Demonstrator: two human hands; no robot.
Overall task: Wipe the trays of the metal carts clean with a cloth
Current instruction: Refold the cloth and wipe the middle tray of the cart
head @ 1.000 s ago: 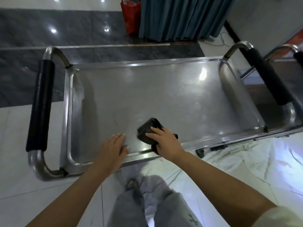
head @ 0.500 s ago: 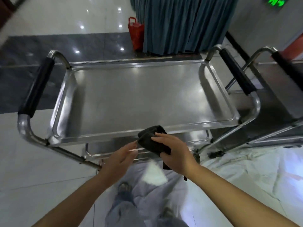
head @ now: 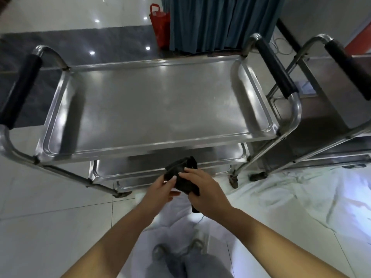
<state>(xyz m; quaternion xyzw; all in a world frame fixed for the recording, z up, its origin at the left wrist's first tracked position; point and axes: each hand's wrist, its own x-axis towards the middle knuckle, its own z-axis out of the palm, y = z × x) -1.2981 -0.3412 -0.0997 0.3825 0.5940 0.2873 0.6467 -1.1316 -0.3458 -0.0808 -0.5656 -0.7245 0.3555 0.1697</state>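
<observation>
Both hands meet just below the centre of the view, in front of the near edge of the metal cart (head: 295,109). The right hand (head: 204,189) holds a dark cloth (head: 181,173), folded into a bundle; its fingers (head: 190,173) are curled over the top of the bundle and clamped on it, and a tail of the cloth hangs below the palm. The left hand (head: 160,189) touches the cloth from the 9 o'clock side, thumb and fingertips pinching its near edge.

The cloth is off the trays, held in the air over the front rim of the lower tray (head: 128,167). The top tray (head: 160,105) lies at 12 o'clock from the hands, bare and reflective. A third shelf edge shows beneath the lower tray.

Black padded handles (head: 18,91) sit at 9 o'clock and 2 o'clock on the cart frame. A second cart (head: 341,81) stands just beside the first at 3 o'clock. A white sheet (head: 301,197) covers the floor at 4 o'clock. A red bag (head: 159,23) and a teal curtain (head: 220,21) stand at 12 o'clock beyond the cart.
</observation>
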